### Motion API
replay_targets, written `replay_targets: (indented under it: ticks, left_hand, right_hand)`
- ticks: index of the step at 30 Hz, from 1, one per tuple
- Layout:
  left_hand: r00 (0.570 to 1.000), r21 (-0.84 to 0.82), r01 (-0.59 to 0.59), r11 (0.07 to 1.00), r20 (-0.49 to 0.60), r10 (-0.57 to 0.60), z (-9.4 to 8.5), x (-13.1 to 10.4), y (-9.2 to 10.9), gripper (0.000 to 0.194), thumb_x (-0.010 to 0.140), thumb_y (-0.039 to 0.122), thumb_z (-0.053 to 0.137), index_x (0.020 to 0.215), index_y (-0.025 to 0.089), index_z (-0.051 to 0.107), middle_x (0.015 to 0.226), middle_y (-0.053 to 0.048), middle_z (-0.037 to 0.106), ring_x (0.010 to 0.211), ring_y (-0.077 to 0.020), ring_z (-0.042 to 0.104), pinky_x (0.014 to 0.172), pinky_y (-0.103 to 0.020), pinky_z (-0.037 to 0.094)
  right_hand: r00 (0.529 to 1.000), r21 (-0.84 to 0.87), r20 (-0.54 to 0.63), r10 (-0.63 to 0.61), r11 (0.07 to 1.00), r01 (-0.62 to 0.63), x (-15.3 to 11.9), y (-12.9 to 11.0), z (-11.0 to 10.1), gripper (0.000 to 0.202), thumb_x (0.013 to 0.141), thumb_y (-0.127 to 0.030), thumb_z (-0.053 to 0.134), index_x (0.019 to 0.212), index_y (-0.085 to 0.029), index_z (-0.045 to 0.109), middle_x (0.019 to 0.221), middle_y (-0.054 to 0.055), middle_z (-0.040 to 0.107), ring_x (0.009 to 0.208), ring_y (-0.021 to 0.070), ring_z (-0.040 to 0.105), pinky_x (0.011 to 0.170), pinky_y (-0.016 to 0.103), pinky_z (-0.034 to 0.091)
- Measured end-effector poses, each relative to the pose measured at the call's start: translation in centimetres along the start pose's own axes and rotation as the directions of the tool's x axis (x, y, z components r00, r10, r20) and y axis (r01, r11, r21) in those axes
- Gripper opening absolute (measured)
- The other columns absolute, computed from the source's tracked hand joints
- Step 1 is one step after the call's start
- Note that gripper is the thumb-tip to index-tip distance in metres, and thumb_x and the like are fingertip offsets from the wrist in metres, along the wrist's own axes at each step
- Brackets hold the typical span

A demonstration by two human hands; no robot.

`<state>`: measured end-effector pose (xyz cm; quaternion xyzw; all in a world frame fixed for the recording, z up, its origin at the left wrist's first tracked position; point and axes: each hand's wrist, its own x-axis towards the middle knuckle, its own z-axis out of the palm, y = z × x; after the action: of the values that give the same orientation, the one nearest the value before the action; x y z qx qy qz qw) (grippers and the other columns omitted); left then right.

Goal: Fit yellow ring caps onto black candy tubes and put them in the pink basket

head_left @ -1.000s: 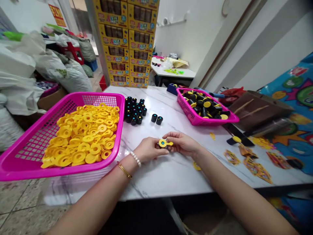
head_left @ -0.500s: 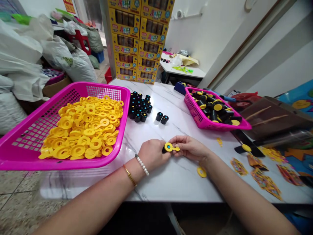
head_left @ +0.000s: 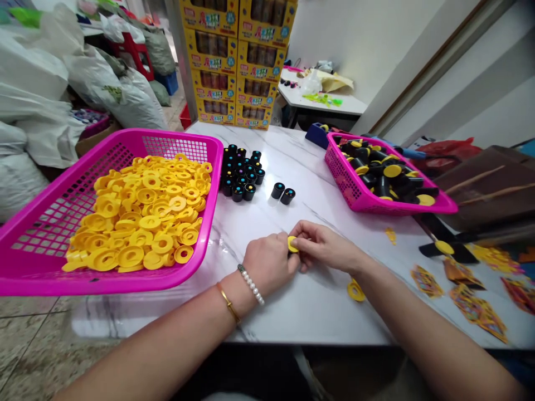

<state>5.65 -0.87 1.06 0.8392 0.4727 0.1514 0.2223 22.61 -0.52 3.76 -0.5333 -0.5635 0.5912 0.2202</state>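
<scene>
Near the front middle of the table, my left hand [head_left: 270, 259] is wrapped round a small black cup, mostly hidden by the fingers. A yellow lid [head_left: 292, 244] sits on top of it. My right hand [head_left: 324, 245] grips the lid, thumb pressed on its face and fingers curled at the side. Under my right wrist lies a loose yellow ring piece [head_left: 355, 290]. Beyond the hands, two black cups [head_left: 283, 192] stand upright, with a cluster of several more black cups [head_left: 242, 174] to their left.
A pink basket [head_left: 213, 184] of yellow lids stands left; another pink basket [head_left: 345, 184] holds black cups with yellow lids. Stacked yellow boxes [head_left: 236, 61] rise at the back. Colourful packets [head_left: 476, 306] and a brown box [head_left: 493, 189] are at right, white sacks [head_left: 121, 83] at left.
My right hand has shifted from the lid's tab onto its face, with the thumb now over it. The tab and blue centre are covered. The camera view has shifted slightly.
</scene>
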Motion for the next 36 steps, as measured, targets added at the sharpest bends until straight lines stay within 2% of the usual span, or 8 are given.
replay_targets:
  ticks: [5, 11, 14, 18, 24, 29, 33, 36]
  left_hand:
    - [1.0, 0.011, -0.006, 1.0, 0.013, 0.006, -0.7, -0.2, 0.1, 0.025, 0.085, 0.039, 0.049, 0.099, 0.022, 0.061, 0.089, -0.006, 0.07, 0.082, -0.0248, 0.067, 0.063, -0.031, 0.043]
    - [0.997, -0.002, -0.077, 0.997, -0.001, 0.077, -0.9, 0.1, -0.4, 0.034, 0.08, 0.027, 0.054, 0.113, 0.023, 0.058, 0.098, -0.007, 0.071, 0.089, -0.0245, 0.068, 0.066, -0.029, 0.044]
    - [0.996, -0.012, -0.086, 0.996, 0.02, 0.086, -0.9, 0.3, -0.5, 0.032, 0.081, 0.028, 0.053, 0.112, 0.024, 0.058, 0.098, -0.006, 0.071, 0.09, -0.0243, 0.067, 0.068, -0.03, 0.044]
    - [0.997, -0.022, -0.062, 0.998, 0.043, 0.063, -1.0, 0.2, -0.4, 0.026, 0.081, 0.031, 0.054, 0.106, 0.025, 0.059, 0.094, -0.003, 0.071, 0.088, -0.0231, 0.067, 0.068, -0.029, 0.044]
    - [0.998, -0.025, -0.012, 1.0, 0.064, 0.014, -0.9, 0.3, -0.1, 0.027, 0.081, 0.033, 0.052, 0.106, 0.025, 0.058, 0.097, -0.004, 0.07, 0.091, -0.0243, 0.066, 0.071, -0.03, 0.043]
    - [0.998, -0.011, -0.054, 0.998, 0.018, 0.054, -0.7, 0.2, -0.3, 0.027, 0.079, 0.031, 0.052, 0.104, 0.026, 0.06, 0.089, -0.002, 0.071, 0.083, -0.0232, 0.068, 0.064, -0.028, 0.041]
    - [0.998, -0.027, -0.055, 0.998, 0.024, 0.056, -0.2, 0.8, -1.1, 0.061, 0.077, 0.035, 0.054, 0.136, 0.021, 0.045, 0.097, -0.007, 0.072, 0.088, -0.0253, 0.067, 0.064, -0.03, 0.042]
    - [0.997, -0.008, -0.06, 0.998, 0.045, 0.06, -0.1, 0.9, -1.4, 0.085, 0.076, 0.04, 0.056, 0.15, 0.013, 0.023, 0.1, -0.011, 0.071, 0.087, -0.0269, 0.066, 0.066, -0.032, 0.043]
  right_hand:
    - [0.999, 0.04, 0.042, -0.021, 0.999, 0.019, -0.5, 0.6, 0.2, 0.039, 0.086, -0.053, 0.059, 0.1, -0.018, 0.05, 0.058, -0.006, 0.053, 0.045, 0.0103, 0.056, 0.045, 0.021, 0.05]
    - [0.987, -0.129, -0.102, -0.122, 0.986, 0.109, -0.7, 0.5, 1.1, 0.033, 0.079, -0.043, 0.068, 0.094, -0.02, 0.052, 0.062, -0.007, 0.052, 0.039, 0.0073, 0.05, 0.034, 0.016, 0.039]
    - [0.999, 0.02, 0.054, 0.002, 1.0, -0.003, -0.4, 0.4, 0.3, 0.043, 0.075, -0.048, 0.071, 0.098, -0.021, 0.047, 0.058, -0.007, 0.056, 0.04, 0.0096, 0.054, 0.037, 0.017, 0.044]
    - [0.962, 0.166, 0.24, 0.129, 0.971, -0.172, 0.3, 0.5, -1.2, 0.055, 0.073, -0.059, 0.069, 0.103, -0.02, 0.044, 0.067, 0.0, 0.066, 0.052, 0.0158, 0.065, 0.047, 0.024, 0.053]
    - [0.999, -0.045, 0.021, 0.045, 0.998, -0.044, 0.3, -0.6, -0.4, 0.033, 0.081, -0.045, 0.066, 0.09, -0.018, 0.049, 0.057, -0.003, 0.061, 0.042, 0.0109, 0.058, 0.041, 0.018, 0.047]
    - [0.998, 0.071, 0.025, 0.053, 0.996, -0.055, 0.0, 0.1, 1.1, 0.029, 0.079, -0.039, 0.063, 0.095, -0.02, 0.051, 0.054, -0.004, 0.061, 0.036, 0.0112, 0.055, 0.038, 0.018, 0.044]
    - [1.0, 0.165, 0.005, -0.001, 0.986, 0.001, -0.6, 0.5, 0.9, 0.035, 0.074, -0.039, 0.066, 0.1, -0.02, 0.053, 0.061, -0.001, 0.066, 0.042, 0.0139, 0.061, 0.043, 0.022, 0.049]
    - [0.955, 0.089, -0.293, -0.036, 0.994, 0.065, -2.6, -0.5, -1.5, 0.039, 0.07, -0.041, 0.071, 0.098, -0.016, 0.059, 0.063, 0.002, 0.066, 0.046, 0.0151, 0.063, 0.046, 0.024, 0.051]
